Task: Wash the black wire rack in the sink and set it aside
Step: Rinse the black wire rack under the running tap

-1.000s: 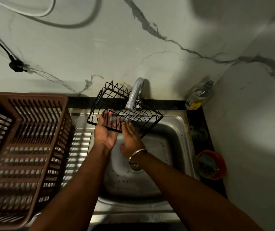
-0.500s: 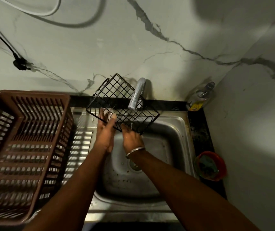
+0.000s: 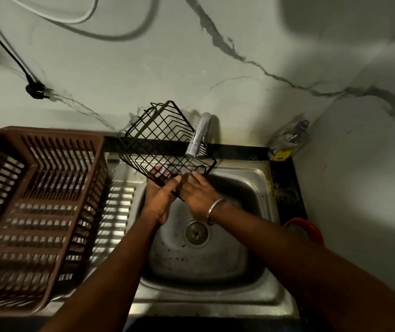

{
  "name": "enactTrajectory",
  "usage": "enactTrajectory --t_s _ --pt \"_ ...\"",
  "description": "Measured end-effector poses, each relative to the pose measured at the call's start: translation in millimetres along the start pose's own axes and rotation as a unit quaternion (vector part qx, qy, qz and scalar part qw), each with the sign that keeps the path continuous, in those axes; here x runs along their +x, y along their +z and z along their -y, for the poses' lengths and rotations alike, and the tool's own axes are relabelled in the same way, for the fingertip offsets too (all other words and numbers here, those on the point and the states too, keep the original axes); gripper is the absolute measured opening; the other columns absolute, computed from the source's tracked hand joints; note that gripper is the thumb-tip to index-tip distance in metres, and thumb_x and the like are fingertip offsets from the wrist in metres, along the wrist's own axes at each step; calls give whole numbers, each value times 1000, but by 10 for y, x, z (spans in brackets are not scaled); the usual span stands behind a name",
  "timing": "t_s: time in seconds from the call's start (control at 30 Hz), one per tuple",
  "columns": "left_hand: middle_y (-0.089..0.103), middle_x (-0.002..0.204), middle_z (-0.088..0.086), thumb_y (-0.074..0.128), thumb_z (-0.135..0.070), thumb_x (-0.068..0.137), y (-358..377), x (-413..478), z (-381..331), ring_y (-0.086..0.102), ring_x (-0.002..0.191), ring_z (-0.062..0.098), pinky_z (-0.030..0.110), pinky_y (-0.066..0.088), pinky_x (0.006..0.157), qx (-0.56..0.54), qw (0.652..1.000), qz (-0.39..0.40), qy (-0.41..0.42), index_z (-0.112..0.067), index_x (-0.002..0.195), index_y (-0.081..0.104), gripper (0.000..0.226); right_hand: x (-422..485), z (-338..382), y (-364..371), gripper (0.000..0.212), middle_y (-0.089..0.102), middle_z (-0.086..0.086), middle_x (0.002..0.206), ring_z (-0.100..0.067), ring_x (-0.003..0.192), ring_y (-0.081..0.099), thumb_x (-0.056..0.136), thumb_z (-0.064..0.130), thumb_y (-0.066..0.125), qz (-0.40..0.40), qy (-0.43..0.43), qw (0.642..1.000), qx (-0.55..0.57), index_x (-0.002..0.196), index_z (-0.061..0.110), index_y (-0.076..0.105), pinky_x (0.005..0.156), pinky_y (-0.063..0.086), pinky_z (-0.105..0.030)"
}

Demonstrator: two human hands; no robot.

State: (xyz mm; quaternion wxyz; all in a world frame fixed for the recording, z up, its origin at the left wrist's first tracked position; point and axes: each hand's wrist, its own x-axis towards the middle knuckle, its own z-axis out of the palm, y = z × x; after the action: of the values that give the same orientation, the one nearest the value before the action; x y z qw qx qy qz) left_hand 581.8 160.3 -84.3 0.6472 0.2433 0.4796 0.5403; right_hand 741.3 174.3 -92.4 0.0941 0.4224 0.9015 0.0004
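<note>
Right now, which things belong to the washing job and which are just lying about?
In the job: black wire rack, left hand, right hand, running chrome tap, stainless steel sink.
Lying about: brown slatted plastic basket, clear bottle, red round bowl.

Kitchen corner: fittings and sundries, dim light.
Brown slatted plastic basket [image 3: 31, 224], left. Chrome tap [image 3: 197, 135] at the back wall, a thin stream running from it. Clear bottle [image 3: 289, 140] with a yellow label, standing in the far right corner on the black surface [image 3: 285, 183]. Red bowl [image 3: 309, 230], right edge, partly hidden. Pale wall [image 3: 239, 92] with dark veining; black plug [image 3: 35, 89] against it at left, its black cord [image 3: 2, 44] running upward; white cable [image 3: 72, 19] looped at top.
</note>
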Motion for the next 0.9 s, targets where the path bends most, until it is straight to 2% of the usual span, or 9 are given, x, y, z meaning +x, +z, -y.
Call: enactTrajectory --t_s 0.17,0.23,0.3,0.37,0.47,0.6,0.7,0.8,0.9 --pt "74 114 16 73 8 91 114 -7 -61 72 112 37 55 61 91 14 1000 0 4 -10 135 45 55 104 6 -83 66 20 -16 169 -33 158 6 104 27 43 -23 58 998 12 163 9 21 127 -3 -46" --pt "76 100 4 72 8 93 108 -26 -97 74 99 28 48 62 82 7 1000 -10 3 -16 129 44 52 90 10 -109 75 21 -15 169 -35 158 7 98 30 51 0 21 1000 -9 163 10 18 128 3 -49" --pt "75 96 -3 71 8 93 100 -44 -122 73 93 21 48 61 82 17 1000 -19 -3 -23 128 45 54 106 -116 -139 65 27 -10 168 -32 158 12 101 27 43 7 -29 999 -30 162 17 24 126 7 -54" --pt "74 97 -5 71 9 93 82 -36 -148 73 95 22 51 62 83 25 999 -24 -1 -25 128 46 55 148 -186 -147 58 31 -6 167 -31 158 15 103 26 34 -10 -19 999 -28 161 21 30 125 8 -57" --pt "70 101 3 74 4 93 78 -38 -191 70 92 26 46 61 74 48 998 -46 10 -27 121 49 49 145 -115 -130 66 32 -9 166 -32 156 19 97 28 44 5 -37 999 -39 161 14 29 126 14 -51" --pt "68 98 -1 74 4 92 25 -108 -218 68 84 14 35 58 62 73 995 -72 7 -29 123 48 52 128 -228 -151 68 18 -15 170 -33 158 9 100 22 41 -12 37 999 -19 163 10 20 128 4 -48" --pt "71 105 4 77 0 91 22 -184 -220 69 86 18 39 60 64 88 993 -76 -2 -32 116 51 48 53 -213 -34 66 27 -16 166 -34 157 18 97 20 45 2 -32 999 -28 160 10 29 128 12 -50" --pt "71 112 7 80 -5 90 23 -248 -235 69 92 20 48 62 74 72 994 -83 -18 -32 115 52 47 20 -245 -24 62 29 -19 165 -35 155 22 97 15 36 -22 -15 1000 -14 159 7 31 127 17 -47" --pt "73 121 14 91 -26 77 17 -268 -250 72 99 32 41 60 63 83 993 -85 -23 -34 116 52 56 -8 -172 -55 61 37 -21 161 -37 152 29 97 18 41 -17 -39 999 21 157 7 36 126 19 -46"
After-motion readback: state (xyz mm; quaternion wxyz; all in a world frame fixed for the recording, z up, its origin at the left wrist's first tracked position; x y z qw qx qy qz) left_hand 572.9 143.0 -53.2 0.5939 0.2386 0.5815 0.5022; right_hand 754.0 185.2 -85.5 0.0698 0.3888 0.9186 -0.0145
